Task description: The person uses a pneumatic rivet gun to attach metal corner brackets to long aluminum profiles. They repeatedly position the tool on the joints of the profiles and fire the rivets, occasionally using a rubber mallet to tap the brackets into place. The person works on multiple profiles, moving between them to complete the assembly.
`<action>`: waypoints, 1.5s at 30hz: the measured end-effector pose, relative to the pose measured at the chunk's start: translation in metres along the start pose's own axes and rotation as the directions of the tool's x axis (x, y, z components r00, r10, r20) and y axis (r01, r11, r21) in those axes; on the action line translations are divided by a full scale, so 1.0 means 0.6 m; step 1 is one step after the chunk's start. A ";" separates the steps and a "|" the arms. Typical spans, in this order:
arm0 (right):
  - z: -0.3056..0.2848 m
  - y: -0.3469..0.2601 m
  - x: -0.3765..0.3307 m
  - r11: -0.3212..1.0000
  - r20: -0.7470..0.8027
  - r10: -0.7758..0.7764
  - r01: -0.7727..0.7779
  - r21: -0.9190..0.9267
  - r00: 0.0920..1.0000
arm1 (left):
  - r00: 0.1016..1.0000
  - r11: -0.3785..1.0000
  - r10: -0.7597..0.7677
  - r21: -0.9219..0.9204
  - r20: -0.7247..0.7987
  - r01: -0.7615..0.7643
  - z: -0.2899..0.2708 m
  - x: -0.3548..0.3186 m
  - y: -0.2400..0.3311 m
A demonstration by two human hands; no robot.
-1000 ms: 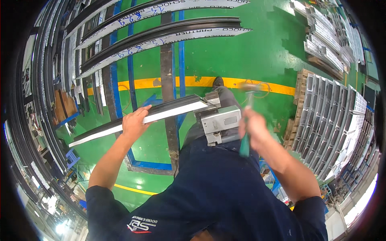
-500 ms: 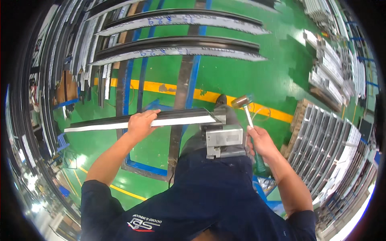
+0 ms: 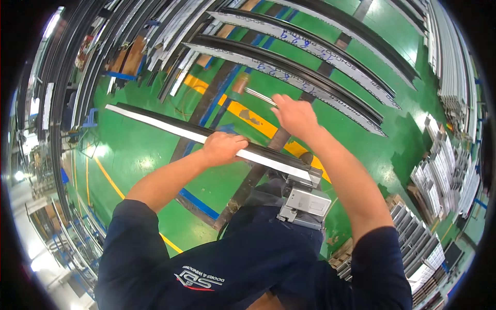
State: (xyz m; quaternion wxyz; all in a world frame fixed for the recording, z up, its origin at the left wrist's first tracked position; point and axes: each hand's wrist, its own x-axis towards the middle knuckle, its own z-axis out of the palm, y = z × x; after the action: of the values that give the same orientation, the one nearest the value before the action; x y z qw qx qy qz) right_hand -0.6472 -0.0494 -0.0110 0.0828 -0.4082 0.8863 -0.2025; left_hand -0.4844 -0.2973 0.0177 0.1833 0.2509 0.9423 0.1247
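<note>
A long black profile (image 3: 276, 164) with a white strip along its side lies slantwise in front of me. My left hand (image 3: 225, 148) is wrapped over its middle. The profile's right end meets a grey metal block-like fixture (image 3: 308, 201) close to my body. My right hand (image 3: 297, 118) is closed round the handle of a mallet (image 3: 239, 86), held out beyond the profile. The mallet has a brown head with a greenish end and a pale shaft. Its head points left, above the profile's left half and apart from it in the picture.
More black profiles with white film (image 3: 289, 72) lie across a blue-edged rack (image 3: 199, 206) ahead. Long profiles stand stacked at the left (image 3: 62, 119). Bundles of light profiles (image 3: 447, 170) and a stack of grey sections (image 3: 398, 240) are at the right. A yellow line (image 3: 253, 123) crosses the green floor.
My right hand has swung the mallet from the right of the fixture to the far side of the profile. The view has turned; my left hand stays on the profile.
</note>
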 end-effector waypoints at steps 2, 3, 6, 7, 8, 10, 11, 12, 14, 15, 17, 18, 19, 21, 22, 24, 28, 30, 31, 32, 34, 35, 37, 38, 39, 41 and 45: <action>0.034 -0.011 0.060 1.000 0.046 0.001 -0.001 -0.011 0.999 | 1.000 1.000 -0.020 0.006 -0.018 0.021 0.000 0.001 0.002; 0.045 -0.011 0.075 1.000 0.066 0.007 -0.006 -0.019 0.998 | 1.000 1.000 -0.006 0.000 -0.025 0.006 0.001 0.001 0.000; 0.035 -0.012 0.079 0.997 0.061 -0.048 0.051 -0.055 0.997 | 0.999 1.000 0.004 -0.003 -0.039 -0.004 0.015 -0.006 -0.009; 0.015 -0.010 0.078 0.997 0.023 -0.061 0.062 -0.050 0.998 | 1.000 1.000 0.001 0.008 -0.029 0.000 0.019 -0.006 -0.010; -0.019 -0.009 0.075 0.997 -0.017 -0.071 0.070 -0.045 0.997 | 1.000 1.000 0.000 0.018 -0.019 0.000 0.020 -0.006 -0.008; -0.087 0.000 0.079 0.999 -0.043 -0.023 0.022 -0.025 0.999 | 0.999 0.999 -0.039 -0.003 -0.014 0.038 0.012 -0.008 0.000; -0.121 0.012 0.085 0.999 -0.029 0.039 -0.039 -0.013 0.999 | 0.999 1.000 -0.031 -0.007 -0.032 0.030 0.018 -0.010 -0.002; -0.149 0.030 0.092 0.995 -0.018 0.099 -0.099 -0.002 0.995 | 0.998 1.000 -0.023 -0.008 -0.052 0.023 0.021 -0.010 -0.004; -0.190 0.086 0.101 0.975 0.136 0.221 -0.223 0.003 0.966 | 0.999 1.000 -0.015 0.007 -0.032 0.015 0.019 -0.007 -0.006; -0.196 0.124 0.102 0.983 0.169 0.170 -0.179 0.038 0.971 | 1.000 1.000 -0.010 0.016 -0.022 0.011 0.017 -0.004 -0.006; -0.200 0.146 0.107 0.987 0.198 0.140 -0.154 0.056 0.970 | 1.000 1.000 -0.002 0.013 -0.019 0.003 0.019 -0.007 -0.010; -0.198 0.155 0.111 0.988 0.211 0.125 -0.141 0.065 0.969 | 1.000 1.000 0.002 0.012 -0.018 -0.002 0.021 -0.008 -0.011; -0.182 0.169 0.114 0.990 0.248 0.116 -0.133 0.052 0.962 | 0.999 1.000 0.011 0.008 -0.034 -0.010 0.021 -0.006 -0.012; -0.149 0.199 0.119 0.977 0.231 0.131 -0.164 0.133 0.964 | 0.997 1.000 0.031 0.005 -0.070 -0.031 0.017 -0.001 -0.012; -0.149 0.188 0.125 0.969 0.226 0.129 -0.171 0.177 0.966 | 0.998 1.000 0.014 0.008 -0.055 -0.014 0.017 -0.003 -0.011; -0.167 0.178 0.139 0.942 0.402 0.234 -0.308 0.130 0.885 | 0.999 1.000 -0.017 0.014 -0.027 0.018 0.016 -0.006 -0.008; -0.176 0.196 0.145 0.963 0.442 0.253 -0.268 -0.031 0.860 | 0.999 1.000 -0.002 0.018 -0.048 0.003 0.020 -0.004 -0.009; -0.171 0.207 0.137 0.974 0.395 0.226 -0.193 -0.122 0.890 | 1.000 1.000 -0.017 0.024 -0.001 0.017 0.015 -0.002 -0.008; -0.161 0.214 0.130 0.977 0.346 0.192 -0.146 -0.153 0.918 | 1.000 1.000 -0.014 0.018 -0.013 0.014 0.014 0.000 -0.008; -0.152 0.221 0.123 0.977 0.298 0.154 -0.100 -0.187 0.942 | 1.000 1.000 -0.011 0.012 -0.025 0.012 0.013 0.001 -0.007; -0.137 0.229 0.111 0.979 0.244 0.163 -0.125 -0.162 0.956 | 0.999 1.000 -0.009 0.004 -0.040 0.009 0.013 0.002 -0.006; -0.130 0.230 0.108 0.980 0.218 0.165 -0.135 -0.149 0.962 | 0.999 1.000 -0.009 0.001 -0.041 0.009 0.014 0.001 -0.006; -0.112 0.233 0.105 0.981 0.134 0.134 -0.113 -0.155 0.982 | 0.999 1.000 -0.007 -0.005 -0.039 0.007 0.014 0.000 -0.006; -0.106 0.237 0.102 0.982 0.093 0.118 -0.102 -0.158 0.989 | 0.999 1.000 -0.006 -0.009 -0.035 0.006 0.013 0.000 -0.007; -0.103 0.243 0.097 0.977 0.056 0.116 -0.104 -0.185 0.992 | 0.999 1.000 -0.005 -0.014 -0.032 0.004 0.012 0.002 -0.008; -0.103 0.224 0.096 0.971 -0.013 0.083 -0.084 -0.224 0.996 | 1.000 1.000 -0.003 0.008 -0.007 0.003 0.016 -0.001 -0.009; -0.114 0.154 0.059 0.985 -0.239 0.054 -0.091 -0.147 0.969 | 0.998 0.999 0.025 -0.031 -0.054 -0.026 0.018 -0.010 -0.019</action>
State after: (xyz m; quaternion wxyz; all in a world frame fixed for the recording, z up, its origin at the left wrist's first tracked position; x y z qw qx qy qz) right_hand -0.7556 -0.0022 0.0121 -0.0474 -0.3537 0.9175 -0.1758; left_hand -0.4802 -0.3083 0.0060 0.1604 0.2566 0.9415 0.1485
